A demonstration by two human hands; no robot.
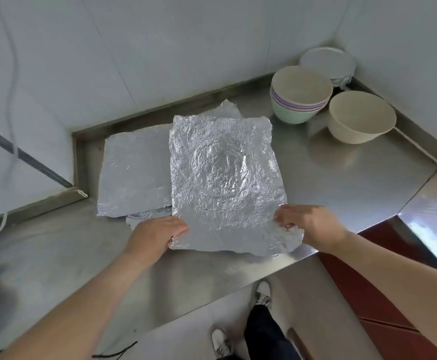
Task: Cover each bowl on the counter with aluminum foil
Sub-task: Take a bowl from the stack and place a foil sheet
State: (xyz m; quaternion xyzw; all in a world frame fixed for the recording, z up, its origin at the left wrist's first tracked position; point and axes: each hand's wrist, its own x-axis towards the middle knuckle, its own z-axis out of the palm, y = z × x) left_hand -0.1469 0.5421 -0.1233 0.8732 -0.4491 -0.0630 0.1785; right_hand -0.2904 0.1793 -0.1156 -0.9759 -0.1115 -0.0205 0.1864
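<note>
Counter [342, 183]: stainless steel, L-shaped, with a raised back edge against a white tiled wall [160, 48].

Foil sheet [220, 178]: large, crumpled, roughly square, mid-counter. It has a round, bowl-sized imprint at its centre. Its left edge overlaps the spare sheets, and its near edge is held at both corners.

Spare foil sheets [134, 172]: flat pile on the counter, left of and partly under the held sheet.

Stacked bowls [300, 94]: nested and uncovered, back right, with a cream interior on top and a green one at the bottom.

Single bowl [360, 118]: cream, uncovered, just right of the stack.

Covered bowl [326, 62]: foil-wrapped, in the far corner behind the stack.

Left hand [157, 233]: pinches the sheet's near-left corner, fingers lying on top.

Right hand [308, 224]: fingers curled round the near-right edge, gripping it.
</note>
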